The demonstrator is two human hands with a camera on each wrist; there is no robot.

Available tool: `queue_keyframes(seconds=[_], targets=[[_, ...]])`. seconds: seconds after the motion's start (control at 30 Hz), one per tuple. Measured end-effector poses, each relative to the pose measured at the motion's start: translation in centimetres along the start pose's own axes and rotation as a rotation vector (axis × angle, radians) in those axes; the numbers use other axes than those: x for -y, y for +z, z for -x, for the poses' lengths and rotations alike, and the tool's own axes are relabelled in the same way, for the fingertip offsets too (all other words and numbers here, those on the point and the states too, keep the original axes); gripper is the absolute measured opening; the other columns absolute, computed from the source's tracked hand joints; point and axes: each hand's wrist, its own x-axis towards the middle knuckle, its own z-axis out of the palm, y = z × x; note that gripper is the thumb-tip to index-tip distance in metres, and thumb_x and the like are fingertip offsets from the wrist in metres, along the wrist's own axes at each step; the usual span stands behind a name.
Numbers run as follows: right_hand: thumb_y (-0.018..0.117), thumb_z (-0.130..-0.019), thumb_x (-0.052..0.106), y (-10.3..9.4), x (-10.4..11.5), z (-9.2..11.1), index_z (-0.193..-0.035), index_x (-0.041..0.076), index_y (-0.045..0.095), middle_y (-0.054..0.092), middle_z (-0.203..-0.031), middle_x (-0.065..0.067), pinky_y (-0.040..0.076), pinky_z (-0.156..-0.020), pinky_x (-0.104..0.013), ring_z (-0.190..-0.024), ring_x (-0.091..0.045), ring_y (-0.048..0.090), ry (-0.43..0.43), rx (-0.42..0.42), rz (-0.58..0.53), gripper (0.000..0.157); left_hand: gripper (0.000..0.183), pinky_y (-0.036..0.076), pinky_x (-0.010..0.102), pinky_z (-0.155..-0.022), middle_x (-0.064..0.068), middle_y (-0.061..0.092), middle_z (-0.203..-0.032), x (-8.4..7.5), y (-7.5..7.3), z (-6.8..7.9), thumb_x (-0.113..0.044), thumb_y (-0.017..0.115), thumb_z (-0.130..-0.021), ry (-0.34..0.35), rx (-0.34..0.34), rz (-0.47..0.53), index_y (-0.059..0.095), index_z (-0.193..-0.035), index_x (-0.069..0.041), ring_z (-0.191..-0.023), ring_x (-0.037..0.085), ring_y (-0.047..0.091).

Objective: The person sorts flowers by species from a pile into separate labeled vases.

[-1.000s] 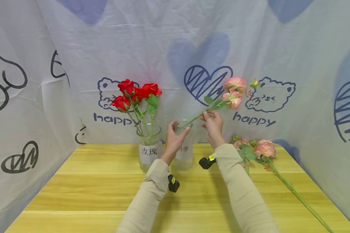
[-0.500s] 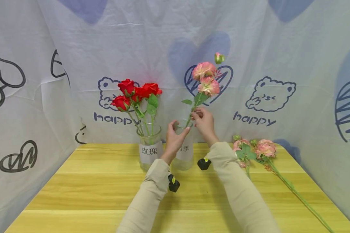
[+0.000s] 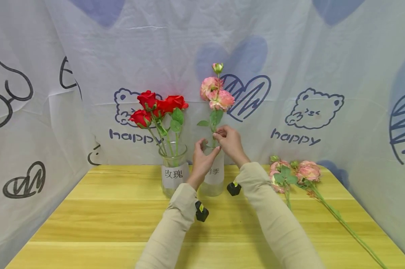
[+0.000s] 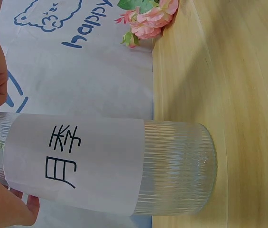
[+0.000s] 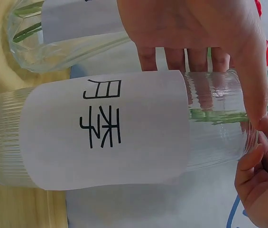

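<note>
A ribbed clear glass vase (image 4: 181, 168) with a white paper label stands on the table. My left hand (image 3: 202, 161) grips it near the rim, fingers around the far side and thumb in front. Above the mouth, my right hand (image 3: 230, 144) pinches the green stem of a pink artificial flower (image 3: 219, 98), which stands upright with two blooms and a bud on top. In the right wrist view the stem's lower part (image 5: 214, 115) shows through the glass, inside the neck. The paper label (image 5: 105, 133) hides whatever lies lower.
Left of it stands another labelled glass vase (image 3: 168, 190) holding several red roses (image 3: 147, 100). More pink flowers (image 3: 308, 171) lie at the table's right, one long stem reaching the front right edge. A patterned white cloth (image 3: 323, 56) hangs behind the table (image 3: 114, 220).
My right hand has moved left, swinging the pink flower from a rightward lean to upright and lowering its stem into the vase. My left hand has kept its grip.
</note>
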Motion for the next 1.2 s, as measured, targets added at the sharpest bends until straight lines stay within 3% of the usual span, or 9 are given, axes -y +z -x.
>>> queue_keyframes(seconds=[0.3,0.6,0.77,0.93,1.2], targets=[[0.068,-0.089,0.004,-0.7,-0.5,0.6,-0.105,-0.006,0.066,0.068,-0.104,-0.020,0.054,-0.085,-0.036,-0.098,-0.030,0.065,-0.034,0.012,-0.043,0.019,0.071,0.027,0.042,-0.114,0.012,0.037,-0.147,0.0,0.1,0.1,-0.030,0.069,-0.090,0.005,0.008,-0.001,0.032,-0.145,-0.005,-0.141,0.031,0.024],[0.066,-0.090,0.006,-2.3,-1.2,1.1,-0.105,-0.003,0.067,0.068,-0.104,-0.017,0.053,-0.064,-0.023,-0.091,-0.026,0.063,0.024,-0.016,-0.104,0.017,0.072,0.025,0.042,-0.115,0.014,0.033,-0.150,0.0,0.2,0.0,-0.031,0.070,-0.089,-0.010,0.001,0.002,0.031,-0.146,-0.006,-0.141,0.030,0.025],[0.065,-0.091,0.006,-3.0,-2.2,1.5,-0.108,-0.002,0.066,0.067,-0.109,-0.017,0.052,-0.065,-0.023,-0.095,-0.025,0.062,0.088,0.017,-0.142,0.019,0.072,0.026,0.043,-0.114,0.017,0.033,-0.149,-0.1,0.2,-0.1,-0.029,0.070,-0.089,-0.026,-0.011,0.004,0.031,-0.145,-0.005,-0.139,0.030,0.028],[0.065,-0.091,0.005,-3.6,-3.4,1.6,-0.109,-0.003,0.066,0.067,-0.110,-0.017,0.053,-0.064,-0.023,-0.095,-0.026,0.062,0.092,0.016,-0.149,0.019,0.071,0.027,0.042,-0.114,0.017,0.033,-0.150,0.0,0.2,-0.1,-0.028,0.070,-0.090,-0.034,-0.011,0.005,0.031,-0.146,-0.005,-0.138,0.030,0.029],[0.063,-0.093,0.007,-5.9,-4.5,1.7,-0.115,-0.004,0.063,0.066,-0.114,-0.017,0.053,-0.066,-0.024,-0.098,-0.027,0.061,0.129,0.035,-0.093,0.024,0.073,0.028,0.039,-0.114,0.015,0.034,-0.149,-0.1,0.2,-0.1,-0.030,0.070,-0.089,-0.033,-0.008,0.012,0.031,-0.146,-0.006,-0.138,0.028,0.030]])
